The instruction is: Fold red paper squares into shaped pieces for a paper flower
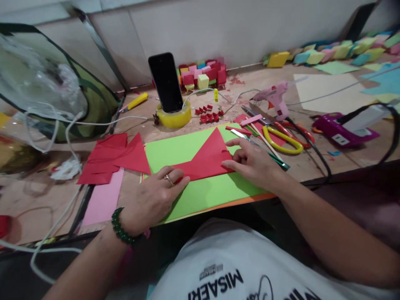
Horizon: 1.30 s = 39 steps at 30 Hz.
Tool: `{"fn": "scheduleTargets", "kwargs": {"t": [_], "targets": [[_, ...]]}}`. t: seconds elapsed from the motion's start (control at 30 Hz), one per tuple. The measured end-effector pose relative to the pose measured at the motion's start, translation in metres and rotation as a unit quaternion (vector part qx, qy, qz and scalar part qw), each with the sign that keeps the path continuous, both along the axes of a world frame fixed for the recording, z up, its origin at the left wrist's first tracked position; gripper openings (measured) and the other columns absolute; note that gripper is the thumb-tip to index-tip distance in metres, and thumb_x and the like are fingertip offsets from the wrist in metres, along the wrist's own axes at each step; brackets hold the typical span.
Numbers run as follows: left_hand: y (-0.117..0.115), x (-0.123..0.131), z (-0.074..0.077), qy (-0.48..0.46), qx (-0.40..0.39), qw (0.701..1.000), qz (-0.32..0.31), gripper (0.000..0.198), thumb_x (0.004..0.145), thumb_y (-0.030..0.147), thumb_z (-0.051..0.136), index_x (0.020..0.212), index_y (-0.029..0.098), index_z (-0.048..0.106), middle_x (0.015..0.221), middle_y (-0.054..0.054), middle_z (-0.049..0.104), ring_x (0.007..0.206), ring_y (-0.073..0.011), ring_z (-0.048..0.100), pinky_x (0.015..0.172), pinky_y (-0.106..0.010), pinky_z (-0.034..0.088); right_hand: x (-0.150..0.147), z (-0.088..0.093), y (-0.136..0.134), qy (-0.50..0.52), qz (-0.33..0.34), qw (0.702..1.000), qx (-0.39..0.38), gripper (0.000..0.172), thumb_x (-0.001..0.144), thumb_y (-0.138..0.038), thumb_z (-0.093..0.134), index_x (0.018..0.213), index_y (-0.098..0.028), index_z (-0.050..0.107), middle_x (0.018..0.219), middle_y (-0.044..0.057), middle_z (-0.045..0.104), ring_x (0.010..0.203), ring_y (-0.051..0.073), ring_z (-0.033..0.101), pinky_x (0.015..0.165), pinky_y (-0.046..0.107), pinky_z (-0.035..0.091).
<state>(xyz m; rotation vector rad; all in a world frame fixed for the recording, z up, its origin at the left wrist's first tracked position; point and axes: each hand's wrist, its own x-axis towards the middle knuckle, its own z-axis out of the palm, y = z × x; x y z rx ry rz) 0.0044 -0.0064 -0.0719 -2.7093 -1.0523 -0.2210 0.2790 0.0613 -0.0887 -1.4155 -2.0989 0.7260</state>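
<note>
A sheet of red paper lies partly folded, a triangular part pointing away from me, on a stack of paper with light green on top. My left hand, with a ring and a green bead bracelet, presses the paper's left end with bent fingers and thumb. At its right edge my right hand holds the paper between thumb and fingers, the index finger reaching along the edge. More red paper pieces lie left of the stack, partly over a pink sheet.
Scissors, a pink glue gun and a purple power strip with cords sit to the right. A phone leans on a yellow tape roll behind the stack. A yellow cutter and folded paper cubes lie farther back.
</note>
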Motion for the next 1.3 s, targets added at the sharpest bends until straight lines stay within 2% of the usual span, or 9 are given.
{"fn": "scheduleTargets", "kwargs": {"t": [0.13,0.23,0.43,0.7,0.93,1.07,1.13,1.2,1.3], "targets": [[0.000,-0.002,-0.005,-0.034,-0.017,0.999,0.018,0.042,0.091,0.005,0.035,0.127,0.016,0.055,0.098,-0.009,0.063,0.087,-0.0197,0.055,0.070,-0.030,0.051,0.001,-0.001,0.000,0.025,-0.002,1.000,0.010,0.044,0.081,-0.036,0.064,0.119,-0.019,0.050,0.063,-0.005,0.059,0.054,0.014,0.053,0.053,0.026,0.036],[0.001,0.000,-0.005,-0.003,-0.023,0.999,0.028,0.050,0.092,0.005,0.035,0.137,0.022,0.047,0.095,-0.007,0.061,0.081,-0.0196,0.054,0.065,-0.030,0.048,0.000,-0.001,-0.001,0.015,-0.014,1.000,0.019,0.042,0.081,-0.034,0.064,0.118,-0.019,0.051,0.063,-0.004,0.061,0.055,0.014,0.054,0.053,0.026,0.036],[0.003,0.007,0.003,0.015,-0.041,0.999,0.024,0.043,0.090,0.005,0.039,0.126,0.019,0.058,0.088,-0.007,0.057,0.081,-0.0203,0.053,0.062,-0.029,0.045,-0.005,0.004,0.001,-0.046,-0.012,0.999,0.013,0.034,0.082,-0.032,0.061,0.113,-0.019,0.054,0.061,-0.004,0.059,0.057,0.015,0.055,0.052,0.025,0.032],[0.003,0.007,0.004,0.006,-0.055,0.998,0.033,0.044,0.088,0.005,0.043,0.126,0.022,0.058,0.089,-0.006,0.059,0.082,-0.0200,0.054,0.061,-0.028,0.046,-0.005,0.009,-0.004,-0.093,-0.006,0.995,0.027,0.035,0.083,-0.030,0.059,0.117,-0.019,0.054,0.065,-0.003,0.060,0.057,0.015,0.054,0.052,0.025,0.032],[-0.006,-0.006,-0.001,-0.060,-0.081,0.995,0.025,0.045,0.081,0.000,0.044,0.120,0.014,0.059,0.109,-0.008,0.065,0.096,-0.0210,0.057,0.082,-0.034,0.052,-0.007,0.007,-0.006,-0.126,-0.015,0.991,0.046,0.036,0.086,-0.031,0.057,0.119,-0.018,0.053,0.069,-0.002,0.063,0.058,0.016,0.057,0.052,0.025,0.034],[-0.011,-0.009,-0.007,-0.090,-0.077,0.992,0.038,0.046,0.079,-0.002,0.044,0.119,0.014,0.060,0.109,-0.009,0.065,0.098,-0.0224,0.056,0.081,-0.035,0.053,-0.007,0.004,-0.008,-0.156,-0.017,0.985,0.065,0.035,0.087,-0.031,0.056,0.120,-0.019,0.053,0.069,-0.001,0.064,0.057,0.016,0.057,0.051,0.026,0.035],[-0.011,-0.007,-0.007,-0.090,-0.067,0.993,0.044,0.044,0.079,-0.001,0.045,0.118,0.012,0.061,0.104,-0.010,0.066,0.095,-0.0230,0.055,0.079,-0.036,0.053,-0.007,0.002,-0.010,-0.174,-0.020,0.980,0.099,0.033,0.087,-0.031,0.057,0.118,-0.018,0.055,0.074,0.001,0.066,0.059,0.017,0.058,0.051,0.026,0.035],[-0.011,-0.005,-0.005,-0.084,-0.059,0.994,0.042,0.041,0.081,0.000,0.046,0.117,0.011,0.062,0.101,-0.010,0.066,0.092,-0.0228,0.054,0.078,-0.036,0.053,-0.008,0.003,-0.011,-0.193,-0.017,0.966,0.171,0.027,0.088,-0.029,0.056,0.111,-0.016,0.059,0.084,0.006,0.068,0.066,0.019,0.060,0.053,0.027,0.037],[-0.010,-0.001,0.002,-0.056,-0.063,0.996,0.039,0.037,0.084,0.003,0.046,0.115,0.011,0.062,0.097,-0.010,0.066,0.089,-0.0227,0.054,0.074,-0.035,0.052,-0.014,0.010,-0.015,-0.220,0.065,0.928,0.295,0.020,0.092,-0.020,0.048,0.103,-0.016,0.064,0.096,0.011,0.068,0.085,0.023,0.060,0.068,0.033,0.043]]}}
